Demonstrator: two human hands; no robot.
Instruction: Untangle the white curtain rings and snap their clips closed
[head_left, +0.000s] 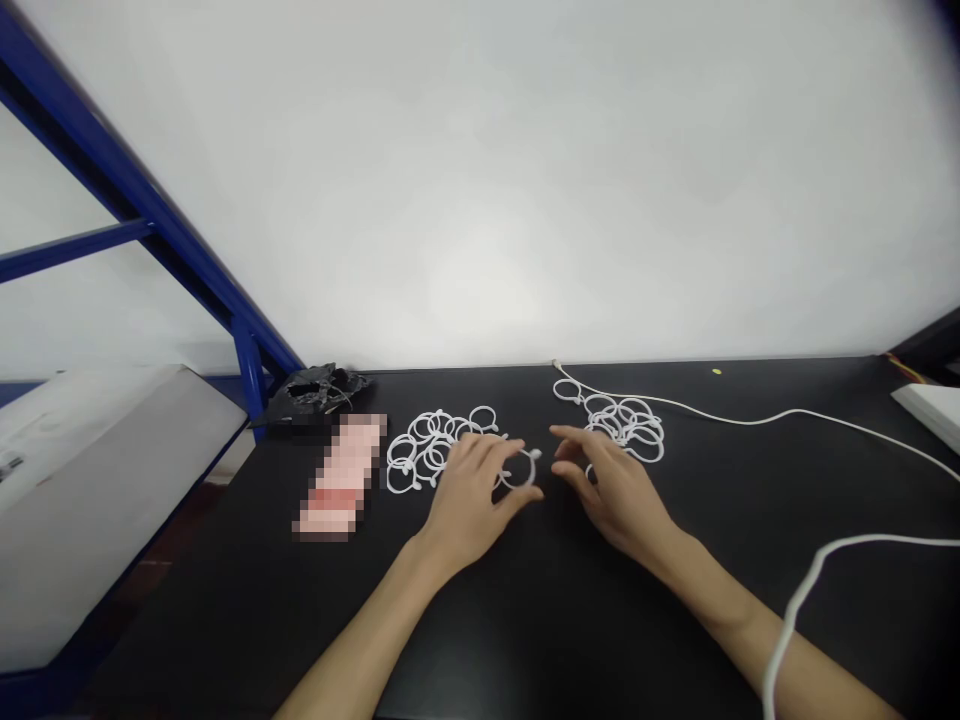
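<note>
Between the thumb and index finger of my left hand point(469, 505) sits a thin white ring point(534, 470) with a small knob at its upper right. These fingers span the ring and appear to touch its edges. Behind and left of that hand lies a loose pile of similar white rings point(403, 452), partly hidden by my knuckles. My right hand point(619, 490) is a short way to the right, thumb and index finger apart, with nothing visible between them. Just beyond it, a second pile of white rings point(645, 432) lies overlapping on the black table point(480, 620).
A blurred-out pinkish strip point(345, 475) and crumpled black plastic point(315, 390) lie at left. A thin white cable point(690, 405) runs behind the right pile; a thicker white cable point(806, 575) crosses my right forearm. A blue metal frame point(150, 190) slants at left, before a white wall point(480, 180).
</note>
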